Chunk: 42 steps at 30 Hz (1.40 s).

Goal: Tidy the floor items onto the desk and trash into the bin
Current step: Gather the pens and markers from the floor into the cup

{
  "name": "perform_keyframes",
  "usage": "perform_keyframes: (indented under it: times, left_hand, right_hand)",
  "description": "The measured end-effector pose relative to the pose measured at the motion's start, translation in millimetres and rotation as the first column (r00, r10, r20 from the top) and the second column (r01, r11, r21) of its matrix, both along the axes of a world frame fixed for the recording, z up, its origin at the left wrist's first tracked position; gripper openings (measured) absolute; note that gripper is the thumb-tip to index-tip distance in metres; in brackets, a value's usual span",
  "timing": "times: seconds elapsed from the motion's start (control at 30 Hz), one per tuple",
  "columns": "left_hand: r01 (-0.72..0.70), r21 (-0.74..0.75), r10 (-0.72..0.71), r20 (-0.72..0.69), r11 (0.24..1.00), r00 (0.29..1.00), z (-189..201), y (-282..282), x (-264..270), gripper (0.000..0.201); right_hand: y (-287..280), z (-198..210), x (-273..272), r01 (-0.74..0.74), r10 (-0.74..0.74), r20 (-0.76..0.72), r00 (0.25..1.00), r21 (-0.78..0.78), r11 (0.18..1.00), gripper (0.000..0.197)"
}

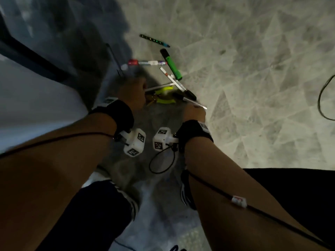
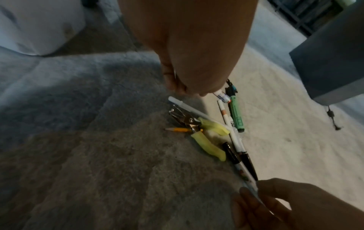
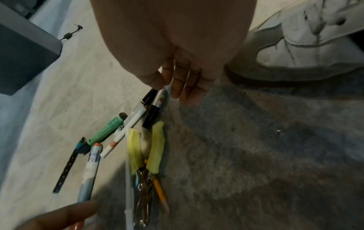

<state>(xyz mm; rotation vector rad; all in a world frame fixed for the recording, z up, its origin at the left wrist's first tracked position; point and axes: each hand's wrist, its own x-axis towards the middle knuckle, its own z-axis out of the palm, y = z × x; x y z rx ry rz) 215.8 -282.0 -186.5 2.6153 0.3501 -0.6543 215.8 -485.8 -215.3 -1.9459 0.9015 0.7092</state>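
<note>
- Fingers [image 3: 178, 87] of the right hand [image 1: 194, 113] pinch the end of a slim white pen with small coloured prints [image 3: 161, 98]; its far end lies among the pile on the floor.
- Left hand [image 1: 132, 93] hovers over the pile; the wrist views suggest loosely extended fingers, but whether they touch anything cannot be told.
- Grey shaggy rug [image 2: 98, 155] meets pale patterned flooring [image 1: 253, 69]; the pile straddles that edge.
- Metal hole punch with yellow rubber-sleeved handles [image 2: 204, 137] lies on the rug edge, handles spread, across a short yellow pencil [image 2: 177, 129].
- Green highlighter with black cap [image 1: 172, 65] lies on the pale floor, just beside a white marker with black cap [image 1: 178, 84].
- Blue-and-white marker with red cap [image 1: 145, 62] lies further out.
- Dark perforated strap with blue end [image 1: 154, 40] lies furthest away.
- Label print on the markers is blurred and unreadable.
</note>
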Motion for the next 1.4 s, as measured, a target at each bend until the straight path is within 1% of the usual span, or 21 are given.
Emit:
perform_keyframes:
  times: [0.07, 0.17, 0.2, 0.23, 0.3, 0.33, 0.4, 0.5, 0.57, 0.63, 0.7, 0.77, 0.83, 0.9, 0.93, 1.0, 1.07, 1.13, 1.23, 1.33, 1.4]
  left_hand:
    - [0.03, 0.01, -0.03, -0.004, 0.999, 1.0, -16, -4, 11, 0.023]
    - [0.087, 0.043, -0.085, -0.034, 0.995, 0.996, -33, -7, 21, 0.041]
    - [0.094, 0.047, -0.092, -0.044, 0.994, 0.995, -37, -7, 24, 0.045]
    - [0.093, 0.044, -0.09, -0.052, 0.995, 0.995, -41, -9, 26, 0.047]
    - [0.079, 0.024, -0.077, -0.076, 0.997, 0.994, -49, -13, 27, 0.045]
    - [0.084, 0.013, -0.083, -0.079, 0.996, 0.993, -51, -15, 27, 0.042]
    - [0.113, -0.008, -0.113, -0.059, 0.994, 0.992, -54, -16, 23, 0.034]
    - [0.117, 0.003, -0.117, -0.067, 0.993, 0.991, -55, -10, 16, 0.028]
    - [0.075, 0.022, -0.073, -0.073, 0.997, 0.995, -55, -5, 9, 0.024]
    - [0.015, 0.031, -0.014, -0.05, 0.999, 0.999, -46, 2, 1, 0.015]
    - [-0.026, 0.01, 0.026, -0.011, 1.0, 1.0, -31, 10, -5, 0.01]
    - [-0.025, -0.032, 0.026, 0.025, 0.999, 0.999, -7, 20, -9, 0.011]
    - [-0.01, -0.104, 0.022, 0.118, 0.995, 0.993, 25, 29, -14, 0.012]
    - [0.001, -0.169, 0.042, 0.249, 0.986, 0.968, 62, 41, -18, 0.017]
    - [0.002, -0.186, 0.051, 0.28, 0.983, 0.959, 84, 45, -22, 0.02]
    - [0.023, -0.189, 0.04, 0.326, 0.982, 0.944, 134, 52, -27, 0.025]
    - [0.035, -0.133, 0.012, 0.336, 0.99, 0.942, 189, 54, -30, 0.025]
    - [-0.014, -0.083, 0.042, 0.34, 0.996, 0.939, 240, 59, -37, 0.02]
    - [-0.024, -0.106, 0.069, 0.44, 0.994, 0.895, 302, 67, -56, 0.014]
    - [-0.018, -0.119, 0.078, 0.523, 0.993, 0.849, 362, 75, -85, 0.014]
    - [-0.037, -0.078, 0.075, 0.571, 0.996, 0.818, 403, 82, -103, 0.013]
  right_hand:
    - [-6, -9, -1, 0.069, -0.07, 0.003, 0.998, 0.053, 0.996, 0.042]
    - [-7, -18, 8, 0.231, -0.203, -0.163, 0.966, 0.178, 0.956, 0.051]
    - [-8, -28, 14, 0.251, -0.216, -0.188, 0.958, 0.185, 0.95, 0.053]
    - [-10, -38, 20, 0.235, -0.205, -0.191, 0.96, 0.153, 0.96, 0.053]
    - [-19, -66, 26, 0.169, -0.157, -0.162, 0.974, 0.064, 0.984, 0.044]
    - [-19, -65, 27, 0.161, -0.154, -0.157, 0.976, 0.035, 0.986, 0.037]
    - [-14, -50, 24, 0.179, -0.175, -0.157, 0.972, 0.017, 0.984, 0.031]
    - [-6, -29, 18, 0.213, -0.201, -0.208, 0.957, 0.036, 0.976, 0.041]
    - [-2, -15, 13, 0.229, -0.218, -0.225, 0.95, 0.024, 0.973, 0.047]
    - [2, -3, 8, 0.225, -0.221, -0.178, 0.959, 0.0, 0.974, 0.044]
    - [9, 7, 4, 0.241, -0.243, -0.068, 0.968, -0.031, 0.97, 0.039]
    - [21, 19, 2, 0.226, -0.224, 0.064, 0.973, -0.024, 0.974, 0.041]
    - [35, 38, 0, 0.17, -0.169, 0.147, 0.975, 0.006, 0.985, 0.045]
    - [51, 64, 0, 0.161, -0.184, 0.212, 0.96, 0.12, 0.98, 0.049]
    - [59, 77, 1, 0.15, -0.188, 0.24, 0.952, 0.167, 0.974, 0.044]
    - [73, 112, 6, 0.055, -0.099, 0.264, 0.959, 0.172, 0.984, 0.041]
    - [86, 162, 7, -0.109, 0.05, 0.331, 0.942, 0.163, 0.981, 0.04]
    - [101, 213, 5, -0.299, 0.207, 0.443, 0.872, 0.149, 0.943, 0.03]
    - [113, 289, 3, -0.527, 0.374, 0.602, 0.706, 0.093, 0.845, 0.029]
    - [124, 358, -3, -0.677, 0.439, 0.734, 0.518, 0.038, 0.735, 0.024]
    - [133, 402, -10, -0.745, 0.453, 0.792, 0.41, 0.003, 0.667, 0.023]
